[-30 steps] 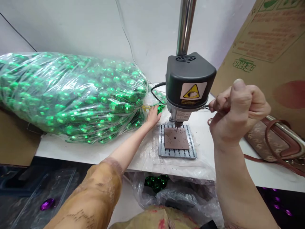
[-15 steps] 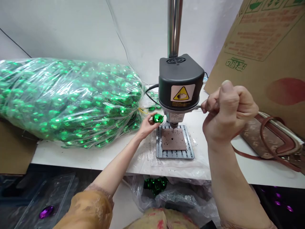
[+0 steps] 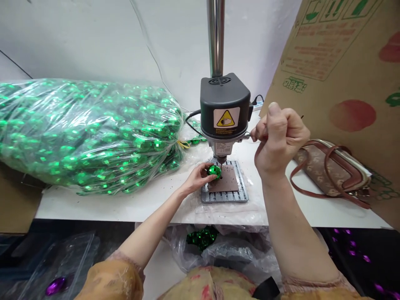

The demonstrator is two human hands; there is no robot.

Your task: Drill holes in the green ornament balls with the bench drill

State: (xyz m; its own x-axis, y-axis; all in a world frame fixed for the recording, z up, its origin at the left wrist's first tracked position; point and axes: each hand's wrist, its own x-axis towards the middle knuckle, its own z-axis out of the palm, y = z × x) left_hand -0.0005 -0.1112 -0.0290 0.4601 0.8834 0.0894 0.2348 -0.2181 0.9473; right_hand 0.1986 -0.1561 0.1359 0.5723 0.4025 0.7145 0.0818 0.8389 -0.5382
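Observation:
Between the fingertips of my left hand [image 3: 197, 178] is a small green mirrored ball [image 3: 214, 171], held just left of the bit of a black bench drill press [image 3: 225, 104]. Below the ball lies a brown square pad [image 3: 229, 181] with dark crumbs on it, set on the slotted metal base [image 3: 243, 187]. My right hand [image 3: 279, 139] is closed in a fist around the drill press lever [image 3: 246, 136], to the right of the motor housing. Most of the lever is hidden by the fingers.
A big clear bag of green mirrored balls [image 3: 93, 133] lies at left on the white table [image 3: 125, 208]. At right stand a cardboard box [image 3: 331, 83] and a brown handbag [image 3: 336, 171]. An open plastic bag [image 3: 231, 254] holding green balls hangs below the table edge.
My left hand has brought the green ball rightward and down, from beside the base to over the pad near the bit. The right fist stays on the lever. The camera view has shifted slightly.

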